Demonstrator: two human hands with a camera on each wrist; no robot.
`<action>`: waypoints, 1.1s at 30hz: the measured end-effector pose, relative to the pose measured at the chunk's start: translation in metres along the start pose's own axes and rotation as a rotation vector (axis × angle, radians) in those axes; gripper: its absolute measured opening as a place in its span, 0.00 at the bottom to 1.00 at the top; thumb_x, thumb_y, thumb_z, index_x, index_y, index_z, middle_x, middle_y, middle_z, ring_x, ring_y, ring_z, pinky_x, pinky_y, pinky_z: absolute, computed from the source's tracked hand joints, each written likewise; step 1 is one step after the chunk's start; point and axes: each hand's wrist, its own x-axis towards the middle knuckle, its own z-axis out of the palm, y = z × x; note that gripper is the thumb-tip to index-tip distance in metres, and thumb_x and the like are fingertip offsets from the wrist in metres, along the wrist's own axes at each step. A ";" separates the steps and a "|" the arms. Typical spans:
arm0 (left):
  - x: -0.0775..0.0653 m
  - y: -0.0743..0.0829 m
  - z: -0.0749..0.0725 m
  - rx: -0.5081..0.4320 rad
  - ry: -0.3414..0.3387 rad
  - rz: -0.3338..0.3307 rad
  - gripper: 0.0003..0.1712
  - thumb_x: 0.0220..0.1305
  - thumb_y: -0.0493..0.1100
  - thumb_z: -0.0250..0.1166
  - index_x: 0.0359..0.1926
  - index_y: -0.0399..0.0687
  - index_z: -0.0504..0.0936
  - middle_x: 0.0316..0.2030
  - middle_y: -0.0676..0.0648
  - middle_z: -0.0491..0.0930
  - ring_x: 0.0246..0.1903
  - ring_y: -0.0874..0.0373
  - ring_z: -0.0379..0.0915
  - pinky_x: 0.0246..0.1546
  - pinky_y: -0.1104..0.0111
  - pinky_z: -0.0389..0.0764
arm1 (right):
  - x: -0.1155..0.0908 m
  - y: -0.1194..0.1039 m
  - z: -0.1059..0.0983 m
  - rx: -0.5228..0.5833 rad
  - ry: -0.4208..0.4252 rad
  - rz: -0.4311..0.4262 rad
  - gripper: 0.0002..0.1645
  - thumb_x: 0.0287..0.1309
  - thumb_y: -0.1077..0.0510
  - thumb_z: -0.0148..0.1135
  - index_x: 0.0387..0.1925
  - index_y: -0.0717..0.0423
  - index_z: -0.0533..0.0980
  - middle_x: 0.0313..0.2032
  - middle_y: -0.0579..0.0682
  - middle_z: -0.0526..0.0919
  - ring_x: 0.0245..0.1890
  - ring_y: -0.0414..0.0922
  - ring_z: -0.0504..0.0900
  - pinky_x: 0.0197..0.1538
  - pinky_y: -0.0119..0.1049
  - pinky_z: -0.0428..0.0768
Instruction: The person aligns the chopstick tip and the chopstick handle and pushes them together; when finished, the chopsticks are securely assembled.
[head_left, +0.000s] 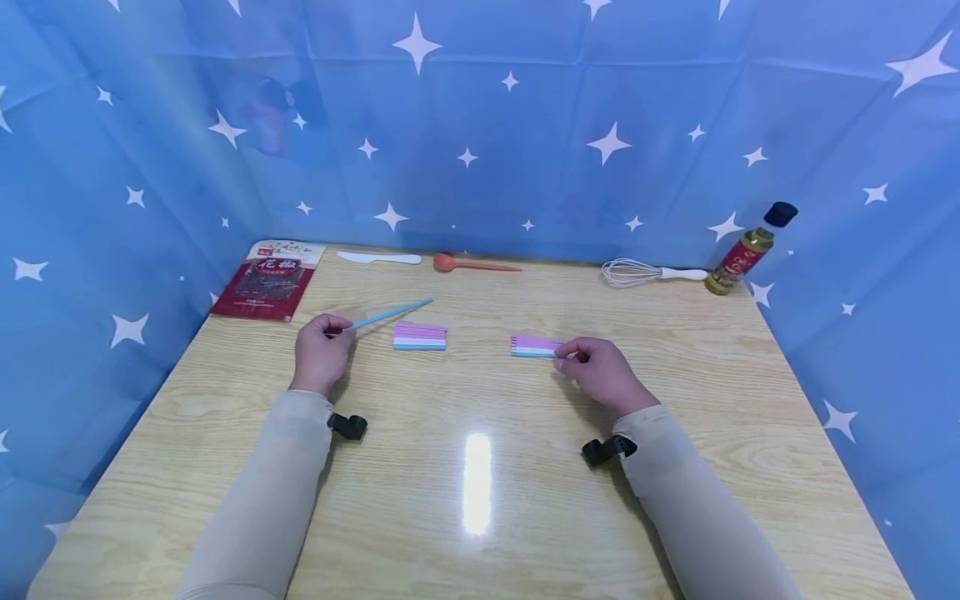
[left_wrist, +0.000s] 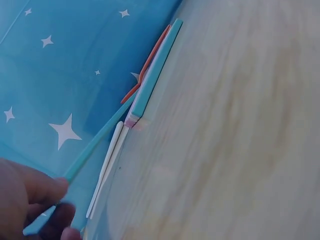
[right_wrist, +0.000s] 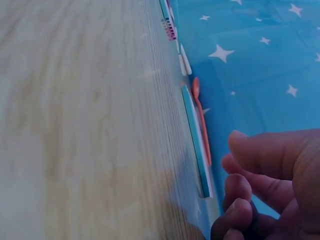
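Observation:
My left hand point(head_left: 321, 354) pinches one end of a thin light-blue stick point(head_left: 392, 312). The stick slants up to the right, its far end beyond the left row of sticks. That row point(head_left: 419, 337) lies flat, pink at the back, white and blue in front. My right hand point(head_left: 597, 372) is at the right end of a second row of pink, white and blue sticks point(head_left: 528, 345). In the right wrist view, its fingers point(right_wrist: 272, 150) are loosely bent and no stick shows between them; the blue front edge of the row point(right_wrist: 196, 145) lies beside them.
Along the table's back edge lie a red spice packet point(head_left: 264, 283), a white knife point(head_left: 379, 258), an orange spoon point(head_left: 480, 265) and a whisk point(head_left: 648, 273). An oil bottle point(head_left: 742, 257) stands at the back right, before a blue starry curtain point(head_left: 525, 117).

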 end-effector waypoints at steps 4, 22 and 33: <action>0.000 0.001 -0.003 0.058 -0.019 -0.026 0.11 0.76 0.39 0.62 0.52 0.36 0.84 0.44 0.43 0.76 0.43 0.51 0.70 0.45 0.63 0.71 | 0.000 0.001 0.000 -0.025 -0.007 0.002 0.13 0.70 0.54 0.67 0.52 0.54 0.84 0.31 0.50 0.75 0.28 0.48 0.71 0.32 0.38 0.70; -0.006 0.009 0.005 0.236 -0.294 0.190 0.12 0.78 0.41 0.61 0.53 0.42 0.86 0.40 0.43 0.76 0.38 0.50 0.70 0.41 0.60 0.72 | 0.001 0.002 0.000 -0.050 -0.040 -0.004 0.17 0.70 0.55 0.68 0.57 0.54 0.83 0.32 0.51 0.75 0.30 0.47 0.70 0.34 0.40 0.69; -0.016 0.012 0.017 0.314 -0.489 0.219 0.17 0.80 0.40 0.58 0.63 0.43 0.84 0.62 0.39 0.80 0.51 0.47 0.75 0.52 0.56 0.76 | 0.003 0.001 0.001 -0.067 -0.063 -0.022 0.20 0.71 0.53 0.68 0.60 0.54 0.82 0.33 0.51 0.74 0.31 0.48 0.70 0.34 0.40 0.69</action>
